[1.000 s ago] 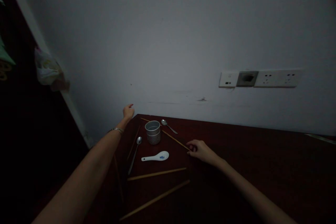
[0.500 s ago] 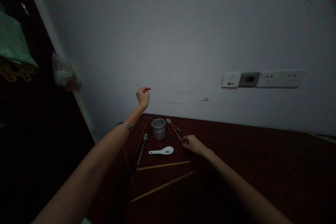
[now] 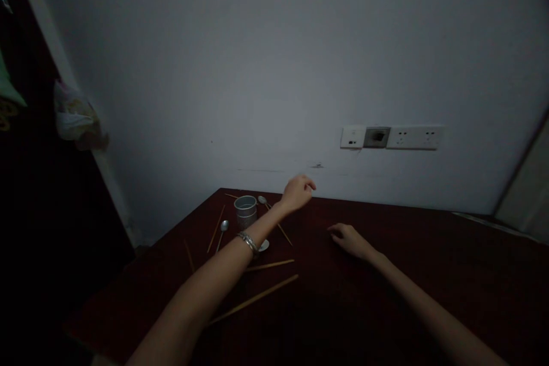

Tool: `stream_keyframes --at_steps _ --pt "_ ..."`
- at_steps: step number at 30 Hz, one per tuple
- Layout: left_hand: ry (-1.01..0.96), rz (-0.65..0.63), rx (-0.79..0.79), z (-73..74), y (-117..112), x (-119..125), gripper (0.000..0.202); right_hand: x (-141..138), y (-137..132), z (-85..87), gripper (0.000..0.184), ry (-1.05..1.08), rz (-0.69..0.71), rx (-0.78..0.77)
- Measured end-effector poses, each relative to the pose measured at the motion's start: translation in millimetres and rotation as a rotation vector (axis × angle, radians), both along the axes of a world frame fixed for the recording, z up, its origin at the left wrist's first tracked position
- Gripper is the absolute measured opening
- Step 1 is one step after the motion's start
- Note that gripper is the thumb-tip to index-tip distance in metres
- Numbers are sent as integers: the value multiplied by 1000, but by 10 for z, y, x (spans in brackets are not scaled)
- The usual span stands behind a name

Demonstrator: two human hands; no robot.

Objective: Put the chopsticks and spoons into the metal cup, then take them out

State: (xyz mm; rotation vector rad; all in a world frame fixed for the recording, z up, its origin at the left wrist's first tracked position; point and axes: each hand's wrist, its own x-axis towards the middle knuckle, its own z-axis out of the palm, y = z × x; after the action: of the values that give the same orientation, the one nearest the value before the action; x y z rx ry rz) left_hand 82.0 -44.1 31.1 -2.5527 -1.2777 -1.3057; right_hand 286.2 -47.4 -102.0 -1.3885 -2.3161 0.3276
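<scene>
My left hand, with a bracelet on its wrist, is held over the table's back part, fingers loosely bent and apart, nothing seen in them. To its right, my right hand is low over the dark red table, fingers loosely bent and holding nothing visible. Left of both hands stands a grey metal cup. Around it lie a metal spoon, another spoon and several wooden chopsticks. My left forearm hides most of the white spoon.
A pale wall rises behind the table, bearing a row of sockets. To the left hangs a plastic bag by a dark door. A thin strip lies along the table's back right edge.
My left hand has swung right and lower, across the cup and spoons. My right hand has let go of the chopstick beside the cup and moved right. The view has shifted right.
</scene>
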Motion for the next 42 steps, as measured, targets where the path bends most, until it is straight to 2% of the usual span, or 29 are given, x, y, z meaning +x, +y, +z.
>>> stream_keyframes --at_steps 3,6,8,11,16,22,37,42 --pt "231 -76 -272 -516 -130 305 29 220 -129 -6 34 -4 -31 8" --pt "241 -106 -369 -954 -227 513 33 368 -242 -30 35 -11 -71 4" --pt "205 -124 -381 -1147 -268 612 35 435 -303 -61 36 -11 -88 -4" --pt "150 -111 -375 -1306 -304 707 37 499 -393 -110 37 -10 -123 14" --pt "89 -23 -420 -1455 -341 761 39 566 -559 -152 39 -73 -259 133" --pt "56 38 -413 -1563 -351 779 37 639 -692 -168 37 -51 -397 148" --pt "217 47 -384 -1505 -456 768 34 659 -709 -161 37 1 -385 109" --pt "186 25 -385 -1476 -468 795 33 674 -712 -184 38 -21 -379 138"
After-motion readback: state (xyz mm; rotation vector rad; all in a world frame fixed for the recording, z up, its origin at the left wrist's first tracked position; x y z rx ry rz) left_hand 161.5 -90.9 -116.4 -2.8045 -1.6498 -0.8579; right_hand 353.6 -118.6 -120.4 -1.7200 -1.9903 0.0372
